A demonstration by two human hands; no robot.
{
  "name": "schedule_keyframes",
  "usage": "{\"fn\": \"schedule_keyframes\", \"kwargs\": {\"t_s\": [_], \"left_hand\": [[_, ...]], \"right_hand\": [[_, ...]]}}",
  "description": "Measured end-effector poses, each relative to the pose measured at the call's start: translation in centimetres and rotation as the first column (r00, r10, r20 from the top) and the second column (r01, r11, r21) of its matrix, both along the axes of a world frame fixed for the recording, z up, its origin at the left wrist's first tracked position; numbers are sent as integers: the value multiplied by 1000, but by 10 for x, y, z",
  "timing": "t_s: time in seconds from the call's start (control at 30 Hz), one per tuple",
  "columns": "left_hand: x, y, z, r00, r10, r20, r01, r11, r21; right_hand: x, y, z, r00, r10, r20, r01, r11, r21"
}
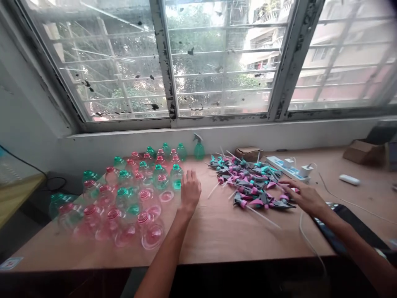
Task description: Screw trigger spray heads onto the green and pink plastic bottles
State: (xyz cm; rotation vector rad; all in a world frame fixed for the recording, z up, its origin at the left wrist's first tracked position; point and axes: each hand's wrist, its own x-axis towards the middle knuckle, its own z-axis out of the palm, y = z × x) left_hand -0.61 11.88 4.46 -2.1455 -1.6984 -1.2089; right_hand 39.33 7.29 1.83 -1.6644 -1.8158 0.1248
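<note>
Reaching over the table point(223, 236), the right hand point(302, 196) lies on the near right edge of the pile of trigger heads point(248, 182); whether its fingers have closed on one cannot be told. The left hand point(190, 191), left of the pile, rests flat and wide, holding nothing. Lift a single head by its body: the dip tubes cross and would likely drag neighbours. Left of the pile stand the open bottles point(130, 194); behind the pile's left end stands one capped spray bottle point(199, 148).

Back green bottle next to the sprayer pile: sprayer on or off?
On: the green bottle stands upright with a trigger sprayer on its neck.
</note>
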Motion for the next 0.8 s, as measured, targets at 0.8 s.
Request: {"fn": "schedule_keyframes", "kwargs": {"t_s": [0.8], "left_hand": [[-20, -113, -55, 889, -53, 454, 207, 932, -297]], "right_hand": [[-59, 95, -28, 962, 77, 263, -100, 992, 74]]}}
